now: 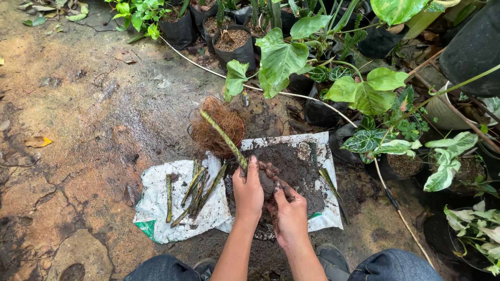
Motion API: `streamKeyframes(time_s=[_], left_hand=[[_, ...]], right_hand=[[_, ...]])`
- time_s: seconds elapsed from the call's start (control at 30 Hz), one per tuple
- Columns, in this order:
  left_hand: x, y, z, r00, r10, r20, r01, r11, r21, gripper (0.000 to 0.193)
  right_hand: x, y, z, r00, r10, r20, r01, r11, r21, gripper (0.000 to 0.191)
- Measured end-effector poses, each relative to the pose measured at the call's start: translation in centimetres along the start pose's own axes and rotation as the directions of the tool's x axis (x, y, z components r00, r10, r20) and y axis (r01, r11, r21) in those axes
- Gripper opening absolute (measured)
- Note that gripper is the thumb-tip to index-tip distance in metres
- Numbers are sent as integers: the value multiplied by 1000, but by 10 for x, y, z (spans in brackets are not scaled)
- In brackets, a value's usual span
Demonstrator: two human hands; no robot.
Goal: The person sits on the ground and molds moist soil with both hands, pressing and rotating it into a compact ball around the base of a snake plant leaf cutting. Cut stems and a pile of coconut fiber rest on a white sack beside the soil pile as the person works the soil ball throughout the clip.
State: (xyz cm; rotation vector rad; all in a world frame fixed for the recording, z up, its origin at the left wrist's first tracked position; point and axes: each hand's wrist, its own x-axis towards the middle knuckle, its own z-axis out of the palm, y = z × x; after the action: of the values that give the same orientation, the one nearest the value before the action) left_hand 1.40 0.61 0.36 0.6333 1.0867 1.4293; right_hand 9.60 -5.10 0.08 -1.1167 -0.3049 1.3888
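Observation:
My left hand [248, 191] is closed around the base of a long green mottled plant cutting [224, 138] that leans up and to the left. My right hand [288, 213] presses dark soil [297, 166] against the cutting's base, fingers dirty. The soil is heaped on a white plastic sack [317, 143] spread on the ground. Left of my hands, several more green cuttings [195, 190] lie on another part of the white sack [156, 200]. A clump of brown coconut fibre [211, 130] sits just behind the sacks.
Black nursery pots [234, 41] and leafy potted plants [364, 93] crowd the top and right. A thin white hose [291, 95] runs across behind the sacks. Wet stone ground [78, 114] stretches left. My knees in jeans [396, 265] and sandals are at the bottom.

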Motion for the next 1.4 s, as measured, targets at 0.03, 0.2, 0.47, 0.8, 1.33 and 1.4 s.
streamKeyframes(time_s=[0.03,0.2,0.47,0.8,1.33,1.4], left_hand=[[0,-3,-1,1000,-6,-15,7,1000,21,32],[-1,-1,3,994,-19,-106,34,989,142,31],[-1,42,13,975,-222,-17,197,898,-393,24],[-2,29,2,997,-9,-72,-11,962,-271,21],[0,37,-4,993,-87,-79,65,968,-243,27],[0,38,-3,994,-69,-81,39,943,-330,25]], right_hand=[[0,-1,0,1000,13,8,-13,1000,19,28],[0,-7,7,999,50,3,-50,999,11,28],[0,-10,10,960,-277,40,276,914,-298,34],[0,11,7,981,-153,123,169,976,-137,39],[4,-5,2,1000,12,8,-12,996,-93,31],[3,-3,1,987,-118,107,133,981,-143,37]])
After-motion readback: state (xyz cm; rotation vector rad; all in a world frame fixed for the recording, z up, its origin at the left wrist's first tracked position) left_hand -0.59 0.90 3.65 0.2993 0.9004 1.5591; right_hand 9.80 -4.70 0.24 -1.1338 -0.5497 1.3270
